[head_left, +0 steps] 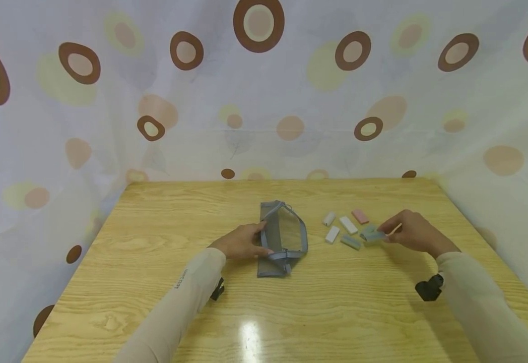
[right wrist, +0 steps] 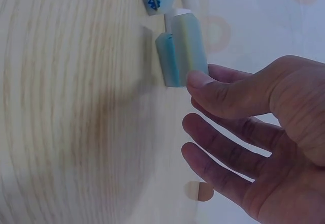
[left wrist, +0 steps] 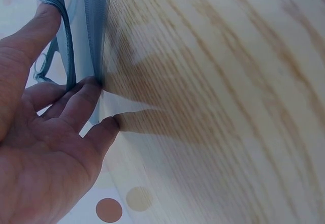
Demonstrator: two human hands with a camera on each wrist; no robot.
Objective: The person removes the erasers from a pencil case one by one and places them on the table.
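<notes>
A grey-blue mesh zip pouch [head_left: 272,233] lies on the table with its zipped mouth spread apart. My left hand [head_left: 239,243] holds it at the left side, the thumb on one zip edge [left wrist: 68,41] and fingers against the other. On the right, my right hand [head_left: 415,234] pinches the end of a pale blue-green eraser [right wrist: 189,46] between thumb and forefinger; its other fingers are spread loosely. Another blue-green eraser [right wrist: 167,61] sits right beside the pinched one. Close by is a third greenish eraser [head_left: 350,242], with a blue star-like mark on its end in the right wrist view.
Between pouch and right hand lie several white erasers [head_left: 348,225] and a pink eraser [head_left: 360,217]. The wood-grain table [head_left: 178,212] is bordered at the back and sides by a white curtain [head_left: 264,146] with brown and yellow spots.
</notes>
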